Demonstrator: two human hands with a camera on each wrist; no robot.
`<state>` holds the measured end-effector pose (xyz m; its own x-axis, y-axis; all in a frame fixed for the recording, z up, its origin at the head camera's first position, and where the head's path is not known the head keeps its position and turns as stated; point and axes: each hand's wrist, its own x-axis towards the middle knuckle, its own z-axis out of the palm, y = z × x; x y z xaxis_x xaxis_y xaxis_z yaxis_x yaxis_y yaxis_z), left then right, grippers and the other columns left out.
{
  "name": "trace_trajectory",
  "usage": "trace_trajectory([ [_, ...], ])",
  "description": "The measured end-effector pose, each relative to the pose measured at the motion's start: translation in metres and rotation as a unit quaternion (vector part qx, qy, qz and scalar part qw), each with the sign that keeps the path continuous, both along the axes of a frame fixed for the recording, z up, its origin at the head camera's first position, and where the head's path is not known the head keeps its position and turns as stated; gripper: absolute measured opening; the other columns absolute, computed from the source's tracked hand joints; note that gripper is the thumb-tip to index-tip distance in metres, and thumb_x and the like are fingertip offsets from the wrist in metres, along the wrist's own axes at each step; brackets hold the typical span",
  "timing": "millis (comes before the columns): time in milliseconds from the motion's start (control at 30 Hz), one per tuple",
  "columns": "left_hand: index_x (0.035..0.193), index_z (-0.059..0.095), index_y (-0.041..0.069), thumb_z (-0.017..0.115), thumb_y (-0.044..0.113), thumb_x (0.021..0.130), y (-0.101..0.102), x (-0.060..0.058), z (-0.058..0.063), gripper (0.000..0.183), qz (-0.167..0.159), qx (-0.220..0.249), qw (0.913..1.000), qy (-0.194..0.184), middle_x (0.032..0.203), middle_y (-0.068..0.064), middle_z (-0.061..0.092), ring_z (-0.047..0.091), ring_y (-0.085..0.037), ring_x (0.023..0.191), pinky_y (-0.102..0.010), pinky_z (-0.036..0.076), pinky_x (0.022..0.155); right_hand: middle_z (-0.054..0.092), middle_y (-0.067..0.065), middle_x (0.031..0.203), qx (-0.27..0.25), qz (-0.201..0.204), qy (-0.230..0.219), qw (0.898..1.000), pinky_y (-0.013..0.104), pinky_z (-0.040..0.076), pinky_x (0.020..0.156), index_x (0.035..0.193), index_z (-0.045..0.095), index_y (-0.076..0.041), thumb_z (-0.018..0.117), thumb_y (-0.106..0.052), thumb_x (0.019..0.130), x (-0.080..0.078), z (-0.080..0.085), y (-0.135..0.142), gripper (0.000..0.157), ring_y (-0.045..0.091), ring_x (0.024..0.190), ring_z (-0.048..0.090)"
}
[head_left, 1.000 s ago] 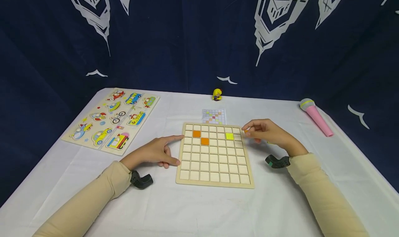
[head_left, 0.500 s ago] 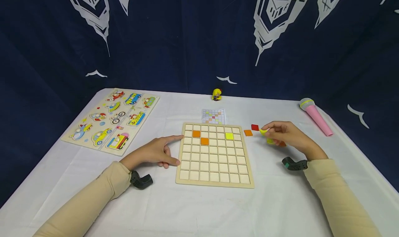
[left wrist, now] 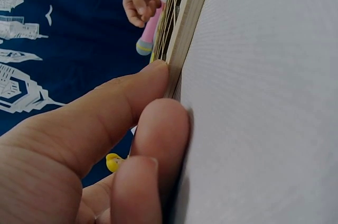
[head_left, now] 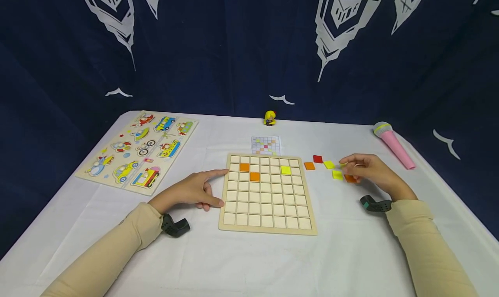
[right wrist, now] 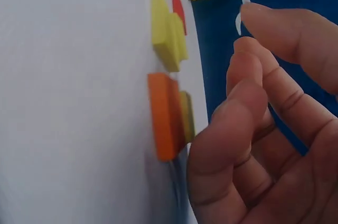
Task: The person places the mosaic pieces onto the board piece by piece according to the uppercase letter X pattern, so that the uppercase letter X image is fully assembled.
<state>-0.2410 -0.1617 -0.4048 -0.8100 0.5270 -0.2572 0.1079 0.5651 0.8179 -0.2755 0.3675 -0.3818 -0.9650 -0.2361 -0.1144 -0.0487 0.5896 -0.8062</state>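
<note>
1. Left arm [head_left: 105,249] reaches forward and inward, sleeved, palm turned down.
2. Left hand [head_left: 191,190]: index finger [head_left: 215,174] extended, thumb [head_left: 212,200] spread well apart from it, other fingers bent underneath.
3. Right arm [head_left: 430,245], also sleeved, angles forward and inward.
4. Right hand [head_left: 368,170]: fingers loosely bent, tips slightly apart.

Left sleeve [head_left: 107,249]: long, plain, beige, lightly creased along the forearm. Right sleeve [head_left: 429,240]: matching, same beige. Left camera [head_left: 174,226]: black, bent, rounded; wrist-worn. Right camera [head_left: 377,204]: likewise, with small green patch [head_left: 366,205]; dotted surface, holes or screws too small to tell. Left hand [head_left: 191,188], right hand [head_left: 372,171]: both bare.
</note>
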Motion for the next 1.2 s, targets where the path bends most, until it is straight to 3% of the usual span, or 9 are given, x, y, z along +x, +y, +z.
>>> trace_trajectory([
  [233,0.169,0.037,0.011,0.093,0.022,0.087,-0.001,0.0,-0.001,0.1,-0.002,0.0,1.0,0.002,0.061,-0.004,0.066,0.056,-0.012,0.049,-0.024,0.039,0.053,0.062,-0.001,0.088,0.016,0.027,0.005,0.999,0.024,0.053,0.067,0.132,0.066,0.015,0.076,-0.004,0.098,-0.003,-0.006,0.002,0.041,0.012,0.073,0.059],
  [433,0.169,0.037,0.013,0.093,0.023,0.087,-0.001,0.0,0.0,0.1,-0.001,-0.001,1.0,0.004,0.061,-0.004,0.066,0.055,-0.012,0.049,-0.024,0.038,0.053,0.062,0.001,0.09,0.039,0.024,0.008,0.999,0.023,0.05,0.064,0.13,0.066,0.016,0.08,-0.004,0.095,-0.003,-0.007,-0.002,0.043,0.01,0.073,0.055],
  [867,0.169,0.036,0.009,0.092,0.022,0.087,-0.001,0.001,0.0,0.1,-0.008,0.007,0.9999,0.002,0.061,-0.004,0.065,0.056,-0.011,0.049,-0.024,0.039,0.053,0.063,0.002,0.088,0.093,0.024,0.033,0.995,0.022,0.049,0.064,0.12,0.074,0.011,0.085,-0.006,0.091,-0.002,-0.005,-0.006,0.035,0.008,0.073,0.054],
  [1200,0.169,0.036,0.011,0.092,0.021,0.088,-0.001,0.0,-0.002,0.099,-0.007,0.006,1.0,0.004,0.06,-0.004,0.065,0.055,-0.011,0.049,-0.024,0.039,0.053,0.069,0.006,0.098,0.134,0.023,0.067,0.988,0.024,0.052,0.064,0.117,0.074,0.006,0.086,-0.009,0.091,0.0,0.002,-0.016,0.032,0.014,0.077,0.06],
])
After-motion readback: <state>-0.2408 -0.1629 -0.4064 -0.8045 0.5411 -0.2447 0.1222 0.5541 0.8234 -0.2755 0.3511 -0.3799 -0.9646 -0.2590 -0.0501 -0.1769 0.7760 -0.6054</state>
